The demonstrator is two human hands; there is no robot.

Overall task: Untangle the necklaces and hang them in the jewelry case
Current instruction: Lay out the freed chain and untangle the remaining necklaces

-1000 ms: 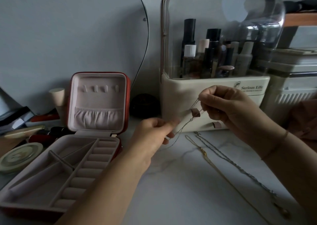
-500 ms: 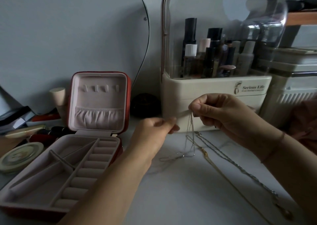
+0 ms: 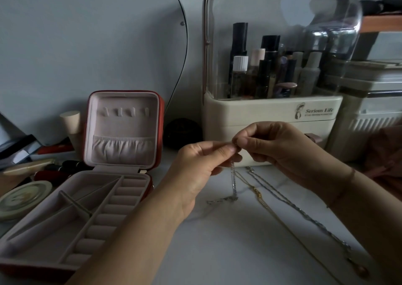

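Note:
My left hand [image 3: 200, 165] and my right hand [image 3: 276, 147] meet fingertip to fingertip above the white table, both pinching the top of a thin silver necklace [image 3: 233, 180]. Its chain hangs straight down and its lower end curls on the table. A gold necklace [image 3: 258, 194] and a twisted silver necklace [image 3: 293, 208] lie stretched out on the table to the right, under my right wrist. The red jewelry case [image 3: 121, 132] stands open at the left, its pink lid upright with a row of hooks and a gathered pocket, all bare.
A cream cosmetics organiser [image 3: 272, 115] with a clear dome and several bottles stands right behind my hands. A round tin [image 3: 24, 197], lipsticks and other small items crowd the left edge. A mirror [image 3: 87, 34] leans on the wall. White drawers [image 3: 367, 121] sit at the right.
My hands have come together from a spread hold. The silver chain, stretched slanting between them a second ago, now hangs down from the joined fingertips onto the table.

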